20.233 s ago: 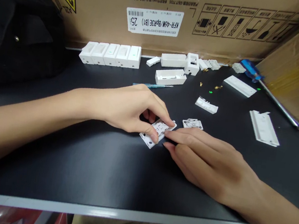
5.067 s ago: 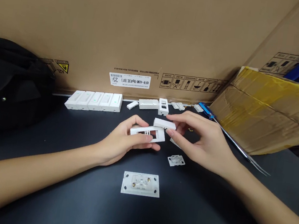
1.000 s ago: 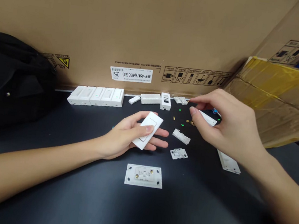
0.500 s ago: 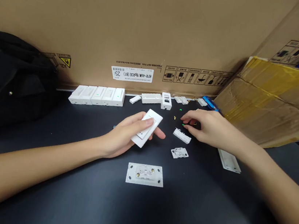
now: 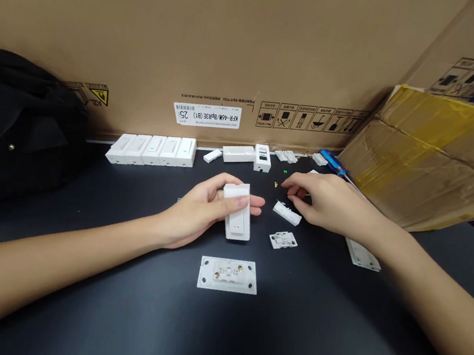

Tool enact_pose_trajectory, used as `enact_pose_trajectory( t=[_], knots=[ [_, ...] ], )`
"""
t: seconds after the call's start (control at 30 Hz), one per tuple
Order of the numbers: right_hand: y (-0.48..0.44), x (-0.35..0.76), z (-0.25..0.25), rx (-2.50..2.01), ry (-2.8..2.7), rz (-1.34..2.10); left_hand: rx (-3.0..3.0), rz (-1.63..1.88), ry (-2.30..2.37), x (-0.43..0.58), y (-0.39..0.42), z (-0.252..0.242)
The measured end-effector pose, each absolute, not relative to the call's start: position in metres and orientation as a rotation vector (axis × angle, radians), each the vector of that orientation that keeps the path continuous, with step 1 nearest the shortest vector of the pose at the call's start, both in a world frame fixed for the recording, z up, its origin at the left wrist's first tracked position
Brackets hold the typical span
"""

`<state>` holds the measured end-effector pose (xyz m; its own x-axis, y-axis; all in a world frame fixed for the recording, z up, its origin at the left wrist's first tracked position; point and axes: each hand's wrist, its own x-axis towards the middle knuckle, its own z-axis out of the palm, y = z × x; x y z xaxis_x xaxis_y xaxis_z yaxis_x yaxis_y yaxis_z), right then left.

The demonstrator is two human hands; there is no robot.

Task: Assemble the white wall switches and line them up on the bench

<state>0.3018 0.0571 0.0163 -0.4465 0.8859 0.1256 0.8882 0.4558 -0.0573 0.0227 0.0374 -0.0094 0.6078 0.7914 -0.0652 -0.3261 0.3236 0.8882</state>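
My left hand point(image 5: 210, 209) is closed around a white wall switch point(image 5: 237, 221), with the thumb across its rocker and the fingers behind it. My right hand point(image 5: 321, 197) hovers low over the table among small parts, its thumb and fingers drawn together; what is between the fingertips is hidden. Just left of them lies a tiny brass part point(image 5: 275, 184), and behind that a small green piece point(image 5: 285, 171). Below the right hand rest a white rocker part point(image 5: 287, 214) and a white frame with mechanism point(image 5: 283, 240). A white plate with two brass screws point(image 5: 228, 275) lies nearest me.
Several white switches point(image 5: 153, 150) stand in a row at the back left. Other white housings point(image 5: 239, 154) and a blue-handled tool point(image 5: 333, 162) lie along the large carton point(image 5: 220, 41). A black bag point(image 5: 16, 131) is at left, a taped carton point(image 5: 435, 163) at right.
The switch in my left hand has turned more upright, its lower end swinging right. The green piece seen at my right fingertips is out of sight; that hand has shifted slightly left.
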Motion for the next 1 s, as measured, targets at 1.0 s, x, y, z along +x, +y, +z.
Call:
enact_pose_trajectory(
  t=[1.0],
  knots=[
    [0.048,0.293,0.028,-1.26,-2.338,0.022,1.141,0.933,0.754,0.024,0.035,-0.011]
  ],
)
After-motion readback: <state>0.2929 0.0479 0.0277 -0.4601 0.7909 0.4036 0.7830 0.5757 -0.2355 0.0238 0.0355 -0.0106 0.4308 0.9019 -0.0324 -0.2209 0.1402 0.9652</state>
